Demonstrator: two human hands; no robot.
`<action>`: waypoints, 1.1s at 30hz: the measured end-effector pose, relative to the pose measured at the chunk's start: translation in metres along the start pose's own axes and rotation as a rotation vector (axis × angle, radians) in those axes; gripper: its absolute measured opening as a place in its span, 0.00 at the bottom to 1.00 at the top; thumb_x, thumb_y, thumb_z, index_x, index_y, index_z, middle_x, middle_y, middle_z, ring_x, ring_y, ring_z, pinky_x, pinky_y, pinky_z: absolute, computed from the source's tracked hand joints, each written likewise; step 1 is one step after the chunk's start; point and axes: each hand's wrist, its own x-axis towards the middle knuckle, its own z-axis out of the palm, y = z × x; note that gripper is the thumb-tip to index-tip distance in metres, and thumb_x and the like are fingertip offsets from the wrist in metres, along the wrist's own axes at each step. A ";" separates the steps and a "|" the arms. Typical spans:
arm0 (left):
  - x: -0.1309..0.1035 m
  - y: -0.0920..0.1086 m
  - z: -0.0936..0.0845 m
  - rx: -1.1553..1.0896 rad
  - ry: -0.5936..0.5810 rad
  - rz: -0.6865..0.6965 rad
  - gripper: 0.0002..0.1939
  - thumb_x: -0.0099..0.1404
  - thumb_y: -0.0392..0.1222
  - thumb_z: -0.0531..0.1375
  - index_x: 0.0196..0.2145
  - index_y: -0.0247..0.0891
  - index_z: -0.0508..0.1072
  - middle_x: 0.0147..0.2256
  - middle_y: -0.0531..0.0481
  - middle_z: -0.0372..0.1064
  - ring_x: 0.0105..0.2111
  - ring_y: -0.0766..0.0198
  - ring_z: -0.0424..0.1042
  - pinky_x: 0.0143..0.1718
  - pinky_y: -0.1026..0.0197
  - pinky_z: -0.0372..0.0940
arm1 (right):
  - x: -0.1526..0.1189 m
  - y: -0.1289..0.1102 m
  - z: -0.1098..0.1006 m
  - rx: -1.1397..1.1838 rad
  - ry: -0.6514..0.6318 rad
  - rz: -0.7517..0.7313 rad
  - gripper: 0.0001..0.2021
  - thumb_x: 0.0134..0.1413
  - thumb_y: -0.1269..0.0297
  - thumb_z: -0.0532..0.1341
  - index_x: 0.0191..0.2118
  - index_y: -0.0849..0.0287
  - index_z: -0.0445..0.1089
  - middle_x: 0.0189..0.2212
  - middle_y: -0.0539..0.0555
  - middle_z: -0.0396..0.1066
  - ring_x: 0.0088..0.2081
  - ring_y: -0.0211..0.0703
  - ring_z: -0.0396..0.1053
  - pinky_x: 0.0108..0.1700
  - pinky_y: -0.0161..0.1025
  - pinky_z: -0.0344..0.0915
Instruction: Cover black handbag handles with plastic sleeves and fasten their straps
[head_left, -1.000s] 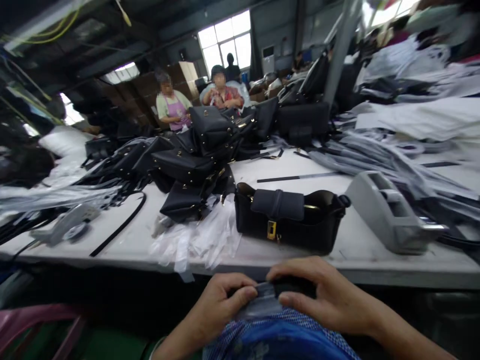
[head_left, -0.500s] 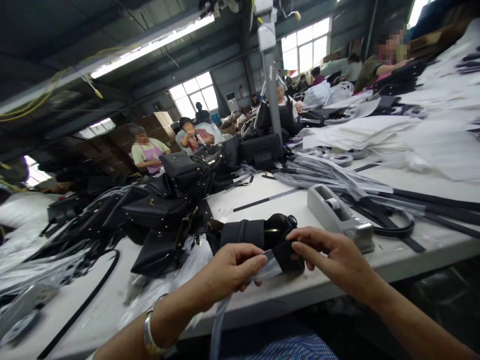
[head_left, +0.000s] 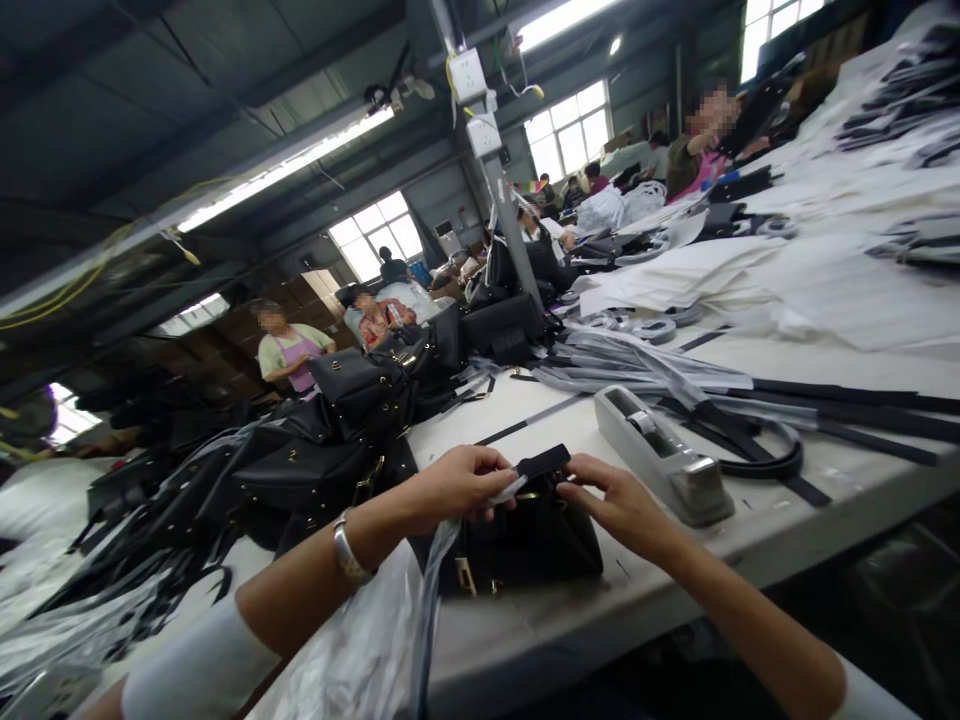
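Note:
My left hand (head_left: 476,485) pinches a black strap (head_left: 545,462) near its end, where clear plastic wrap covers the rest. The wrapped length (head_left: 429,610) hangs down from that hand over the table edge. At the strap's bare tip is my right hand (head_left: 611,500), index finger and thumb a little apart; whether a fingertip touches the strap is hard to tell. Directly beneath both hands a black handbag (head_left: 540,545) with gold hardware rests on the table edge. Crumpled clear plastic (head_left: 360,640) lies to its left.
A grey tape dispenser (head_left: 660,455) stands right of my right hand, with wrapped straps (head_left: 645,375) behind it. Black handbags (head_left: 300,470) are piled at left. A metal post (head_left: 510,220) rises behind. White sheets (head_left: 810,280) cover the right side. Co-workers (head_left: 292,350) stand farther back.
Both hands have risen slightly with the strap, whose tip now points up and right. My right fingers have loosened from its end. The handbag below shows a different side, and the camera view has shifted.

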 end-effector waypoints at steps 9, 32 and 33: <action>0.003 0.013 -0.008 0.040 0.055 0.024 0.25 0.57 0.64 0.62 0.23 0.36 0.67 0.17 0.60 0.55 0.17 0.72 0.55 0.17 0.69 0.50 | -0.008 -0.010 0.026 0.227 0.035 0.019 0.12 0.65 0.60 0.58 0.51 0.53 0.69 0.48 0.53 0.73 0.51 0.49 0.69 0.56 0.45 0.63; -0.015 0.019 -0.007 0.496 0.066 -0.012 0.18 0.59 0.52 0.60 0.32 0.35 0.81 0.23 0.51 0.74 0.20 0.67 0.62 0.21 0.66 0.52 | -0.023 -0.007 0.060 0.218 0.222 0.005 0.11 0.59 0.62 0.65 0.48 0.50 0.75 0.48 0.53 0.73 0.53 0.50 0.68 0.59 0.47 0.61; -0.015 0.020 -0.007 0.559 0.098 0.008 0.18 0.59 0.53 0.60 0.32 0.34 0.81 0.22 0.50 0.74 0.21 0.66 0.64 0.22 0.66 0.52 | -0.024 -0.007 0.062 0.216 0.234 0.006 0.12 0.58 0.62 0.65 0.48 0.50 0.75 0.48 0.53 0.73 0.53 0.50 0.68 0.59 0.47 0.61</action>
